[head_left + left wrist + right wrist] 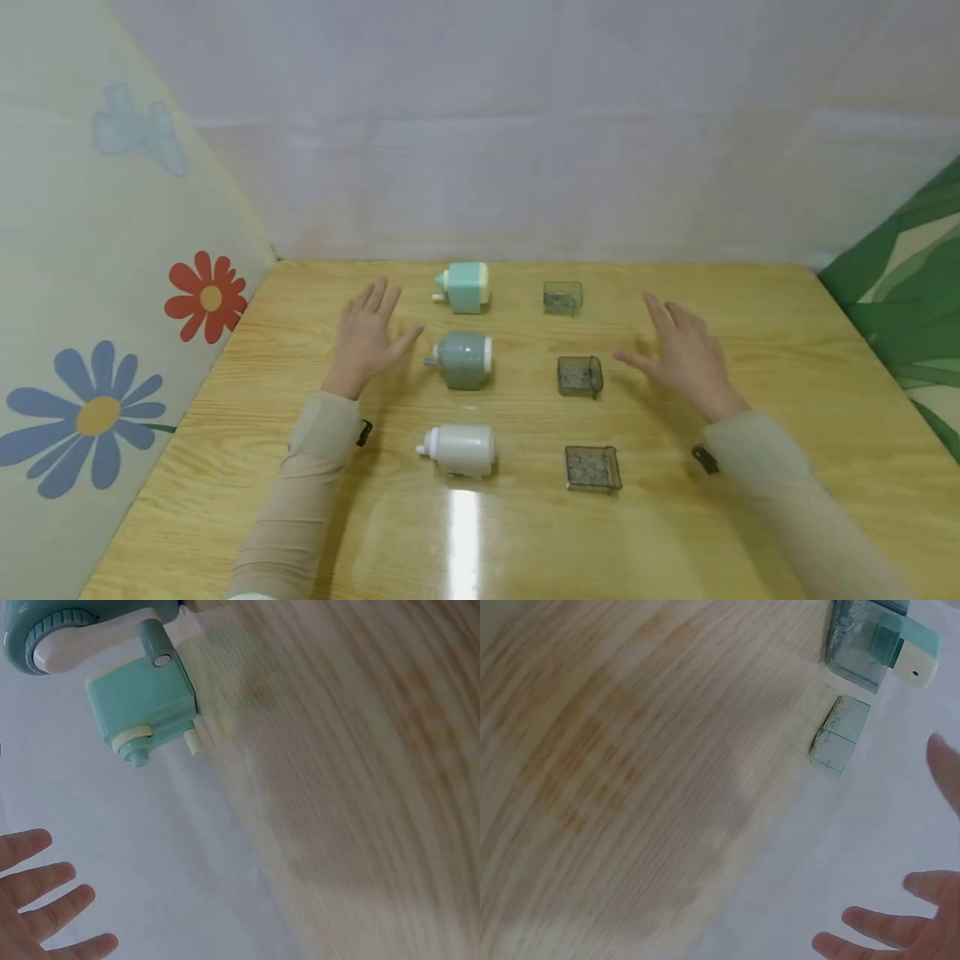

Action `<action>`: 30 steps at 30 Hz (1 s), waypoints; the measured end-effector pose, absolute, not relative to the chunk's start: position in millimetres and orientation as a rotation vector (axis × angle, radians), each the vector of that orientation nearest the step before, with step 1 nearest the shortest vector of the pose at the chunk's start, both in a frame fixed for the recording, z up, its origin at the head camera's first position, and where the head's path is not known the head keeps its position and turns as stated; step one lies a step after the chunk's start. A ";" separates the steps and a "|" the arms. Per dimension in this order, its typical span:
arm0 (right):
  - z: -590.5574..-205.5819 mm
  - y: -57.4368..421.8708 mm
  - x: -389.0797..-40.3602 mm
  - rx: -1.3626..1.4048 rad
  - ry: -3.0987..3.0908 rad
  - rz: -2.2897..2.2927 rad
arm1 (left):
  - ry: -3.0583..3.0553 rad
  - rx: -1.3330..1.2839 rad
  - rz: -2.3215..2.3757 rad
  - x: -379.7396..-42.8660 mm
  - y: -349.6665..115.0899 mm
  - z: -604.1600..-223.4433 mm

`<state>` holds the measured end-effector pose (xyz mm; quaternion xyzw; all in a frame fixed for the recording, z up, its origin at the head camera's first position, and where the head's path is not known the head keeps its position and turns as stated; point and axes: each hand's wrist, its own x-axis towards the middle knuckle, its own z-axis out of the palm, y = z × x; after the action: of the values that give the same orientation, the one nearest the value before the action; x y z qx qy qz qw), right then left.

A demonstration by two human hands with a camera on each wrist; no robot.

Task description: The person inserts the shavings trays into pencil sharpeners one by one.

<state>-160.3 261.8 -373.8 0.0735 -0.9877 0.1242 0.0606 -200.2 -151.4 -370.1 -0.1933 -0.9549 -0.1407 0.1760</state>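
Note:
Three hand-crank pencil sharpeners lie in a column on the table: a mint one [467, 287] at the back, a grey-green one [463, 360] in the middle and a white one [463, 448] in front. To their right are three see-through shavings drawers: the back drawer [562, 298], middle drawer [580, 377] and front drawer [592, 468], with flecks inside. My left hand [365, 333] hovers left of the sharpeners, nearest the grey-green one, fingers spread. Right of the drawers, my right hand [686, 362] is held with fingers apart. Neither hand touches anything.
The wooden table [225, 467] meets a white cloth backdrop [480, 183] behind. A flower-decorated panel [75, 292] stands along the left, and a green leaf-patterned one [907, 308] on the right. Each sleeve has a dark strap end hanging from it.

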 end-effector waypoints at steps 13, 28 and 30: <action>-361.3 246.0 -197.4 0.332 -3.044 0.650 | -2.501 -0.562 -0.686 -200.3 -160.9 -373.8; -362.3 227.8 -256.8 0.516 -3.236 0.522 | -2.618 -0.613 -0.678 -196.2 -159.7 -375.1; -365.6 226.7 -263.4 0.537 -3.248 0.522 | -2.631 -0.629 -0.680 -195.5 -158.6 -376.2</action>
<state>-263.4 226.7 -365.6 0.1604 -0.9700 0.1559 -0.0956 -195.5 -158.6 -376.2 -0.2221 -0.9286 -0.2400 0.1755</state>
